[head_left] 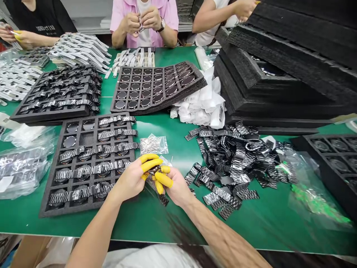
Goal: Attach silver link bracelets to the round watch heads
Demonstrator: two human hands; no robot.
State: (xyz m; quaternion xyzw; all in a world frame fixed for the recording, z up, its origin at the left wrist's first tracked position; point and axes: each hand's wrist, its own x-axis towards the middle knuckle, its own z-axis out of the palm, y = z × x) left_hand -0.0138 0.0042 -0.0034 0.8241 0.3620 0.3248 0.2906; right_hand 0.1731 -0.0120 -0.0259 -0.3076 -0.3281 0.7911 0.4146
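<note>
My left hand [136,175] and my right hand [171,182], both with yellow finger covers, meet over the green table. Between their fingertips they grip a dark watch [154,170], largely covered by the fingers. A black metal link band [162,198] hangs below it. Left of my hands lies a black foam tray [51,186] holding watch faces, many with bands across them; one upper slot shows no watch. Just beyond my fingers is a clear bag of small metal pins [153,144]. Right of my hands lies a loose pile of black bands [237,163].
Another foam tray of round faces [145,86] sits mid-table, beside crumpled white wrapping [205,104]. Tall black foam stacks [273,93] rise at right. Green bits in a bag [318,204] lie at front right. Three people work across the table [108,100].
</note>
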